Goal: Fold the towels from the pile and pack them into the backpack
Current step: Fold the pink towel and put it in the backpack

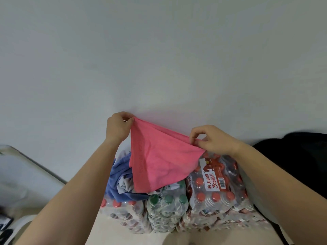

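Pink towel (162, 161) held up, spread.
Left hand (118, 127) pinches 10 o'clock corner; right hand (211, 139) pinches 3 o'clock corner.

Left hand (118, 127) and right hand (211, 138) raised, bare forearms outstretched, fingertips pinched.

red-capped bottle packs (217, 190) | green-capped bottle pack (166, 207) between them | pale wall (159, 50) behind

I see soft, even, diffuse light with no hard shadows; the plain pale wall (159, 50) looks grey-tinted and darker toward its corners. Wide-angle distortion bends my edges. Detail is slightly soft, and clear plastic-wrapped bottle packs (212, 197) show faint glare.
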`<state>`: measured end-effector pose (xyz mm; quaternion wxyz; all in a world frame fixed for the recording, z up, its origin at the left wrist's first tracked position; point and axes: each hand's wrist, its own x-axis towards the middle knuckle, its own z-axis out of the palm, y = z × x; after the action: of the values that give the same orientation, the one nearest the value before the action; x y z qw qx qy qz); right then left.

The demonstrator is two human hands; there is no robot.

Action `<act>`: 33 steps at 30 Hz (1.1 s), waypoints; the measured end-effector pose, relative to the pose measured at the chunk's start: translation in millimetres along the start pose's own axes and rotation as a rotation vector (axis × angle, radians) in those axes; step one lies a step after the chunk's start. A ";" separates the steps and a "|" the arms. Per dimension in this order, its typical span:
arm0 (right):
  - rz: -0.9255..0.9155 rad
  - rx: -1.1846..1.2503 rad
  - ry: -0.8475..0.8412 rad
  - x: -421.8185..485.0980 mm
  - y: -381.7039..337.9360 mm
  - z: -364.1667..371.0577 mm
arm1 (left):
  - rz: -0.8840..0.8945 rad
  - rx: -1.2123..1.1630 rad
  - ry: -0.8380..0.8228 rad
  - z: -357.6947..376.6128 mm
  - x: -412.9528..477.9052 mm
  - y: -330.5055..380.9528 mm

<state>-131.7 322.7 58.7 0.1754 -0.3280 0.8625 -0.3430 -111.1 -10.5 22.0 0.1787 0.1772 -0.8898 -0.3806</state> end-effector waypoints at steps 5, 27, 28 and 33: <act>0.119 -0.081 0.006 -4.9 4.0 -5.7 | 0.016 0.004 -0.003 -1.3 -0.5 4.3; 0.192 0.025 0.603 -47.7 -16.0 -21.6 | 0.112 -0.063 0.074 -56.4 -54.5 29.0; 0.155 0.030 0.622 -49.4 -21.1 -31.6 | 0.114 -0.091 0.109 -60.5 -58.2 40.1; -0.058 -0.021 0.813 -58.8 -63.8 -102.9 | 0.148 -0.277 0.332 -86.4 -73.9 116.7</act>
<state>-115.1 377.1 180.7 -0.1930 -0.1915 0.8556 -0.4405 -28.4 45.4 150.8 0.3727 0.1455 -0.7981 -0.4505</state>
